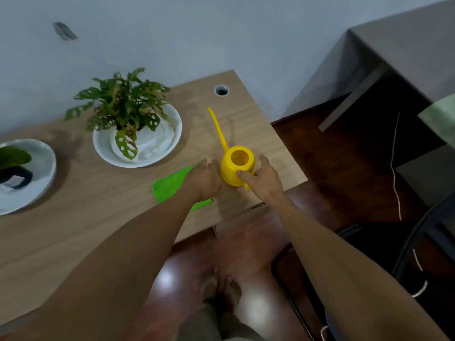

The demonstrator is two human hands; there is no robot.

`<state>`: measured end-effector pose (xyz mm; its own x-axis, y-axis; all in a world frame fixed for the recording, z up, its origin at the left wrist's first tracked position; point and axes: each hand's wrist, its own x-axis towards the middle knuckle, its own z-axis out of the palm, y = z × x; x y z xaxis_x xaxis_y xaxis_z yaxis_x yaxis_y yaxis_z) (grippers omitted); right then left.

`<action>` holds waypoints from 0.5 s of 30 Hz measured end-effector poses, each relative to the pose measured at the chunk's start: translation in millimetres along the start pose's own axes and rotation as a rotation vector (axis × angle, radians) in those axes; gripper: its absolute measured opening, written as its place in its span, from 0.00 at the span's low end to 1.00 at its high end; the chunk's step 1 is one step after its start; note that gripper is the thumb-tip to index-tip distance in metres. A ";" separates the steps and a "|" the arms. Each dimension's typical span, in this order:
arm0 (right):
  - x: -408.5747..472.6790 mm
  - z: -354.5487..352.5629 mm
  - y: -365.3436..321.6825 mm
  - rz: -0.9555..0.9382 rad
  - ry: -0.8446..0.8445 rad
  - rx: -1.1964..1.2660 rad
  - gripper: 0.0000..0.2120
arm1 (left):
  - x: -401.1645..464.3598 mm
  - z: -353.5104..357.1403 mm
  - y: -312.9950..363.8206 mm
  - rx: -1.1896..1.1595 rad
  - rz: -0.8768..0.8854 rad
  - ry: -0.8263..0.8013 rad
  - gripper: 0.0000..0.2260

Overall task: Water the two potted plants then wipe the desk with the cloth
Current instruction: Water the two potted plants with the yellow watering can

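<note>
A yellow watering can [235,166] with a long thin spout stands upright near the wooden desk's [81,217] right end. My right hand [264,177] wraps its handle side, with the thumb on the can's body. My left hand [204,179] lies flat beside the can's left side, resting over a green cloth [170,184] on the desk. A leafy plant [123,107] in a white pot stands in a white saucer behind the cloth. The second plant [12,157] in its saucer sits at the far left edge, partly cut off.
A round cable hole [221,90] is in the desk's back right corner. The wall runs right behind the desk. A grey cabinet [394,52] stands to the right, with a chair frame [416,242] and cords on the dark floor.
</note>
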<state>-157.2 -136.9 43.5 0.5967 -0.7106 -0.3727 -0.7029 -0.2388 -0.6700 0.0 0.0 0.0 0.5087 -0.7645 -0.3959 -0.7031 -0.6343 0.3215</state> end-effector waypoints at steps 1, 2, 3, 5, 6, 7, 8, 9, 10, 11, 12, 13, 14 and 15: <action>3.6 2.1 2.9 0.015 -0.003 0.051 0.47 | 5.8 6.3 0.1 -0.001 0.009 0.002 0.42; 6.1 3.9 4.2 0.022 -0.012 0.097 0.45 | 8.4 6.9 0.6 -0.016 -0.014 0.026 0.44; 5.9 6.1 6.2 0.018 -0.026 0.154 0.42 | 7.8 9.2 2.3 -0.023 -0.034 0.024 0.46; 8.9 12.1 13.1 0.004 -0.056 0.290 0.34 | 7.5 12.8 6.3 -0.033 -0.041 -0.007 0.50; 9.9 14.8 14.1 -0.004 -0.072 0.361 0.32 | 7.8 14.6 7.4 -0.029 -0.032 -0.024 0.52; 13.3 17.5 15.9 -0.020 -0.078 0.428 0.31 | 7.7 15.2 8.2 -0.027 -0.020 -0.031 0.53; 17.9 20.7 18.6 -0.031 -0.076 0.441 0.31 | 7.0 14.5 9.3 -0.015 -0.017 -0.031 0.54; 20.3 23.3 20.1 -0.041 -0.071 0.459 0.32 | 8.5 17.0 8.9 -0.007 -0.016 -0.034 0.53; 20.0 24.6 18.7 -0.050 -0.061 0.471 0.32 | 9.9 18.9 8.3 -0.006 -0.011 -0.038 0.52; 20.8 26.6 19.1 -0.063 -0.042 0.480 0.32 | 11.2 20.6 7.7 -0.007 -0.012 -0.053 0.52; 20.9 29.1 19.7 -0.084 -0.010 0.473 0.32 | 12.3 22.0 7.5 -0.010 -0.014 -0.068 0.51; 21.8 32.0 22.1 -0.106 0.025 0.472 0.33 | 13.8 22.8 6.7 -0.014 -0.014 -0.073 0.51; 21.4 33.4 23.5 -0.129 0.050 0.472 0.33 | 15.6 23.9 5.9 -0.016 -0.012 -0.073 0.51; 22.4 35.4 25.5 -0.146 0.068 0.480 0.33 | 16.7 23.4 5.5 -0.012 -0.008 -0.071 0.51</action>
<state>-148.0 -135.5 -4.7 0.6375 -0.7380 -0.2213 -0.3477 -0.0192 -0.9374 -7.0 -13.5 -25.0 0.4773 -0.7498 -0.4582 -0.6930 -0.6418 0.3283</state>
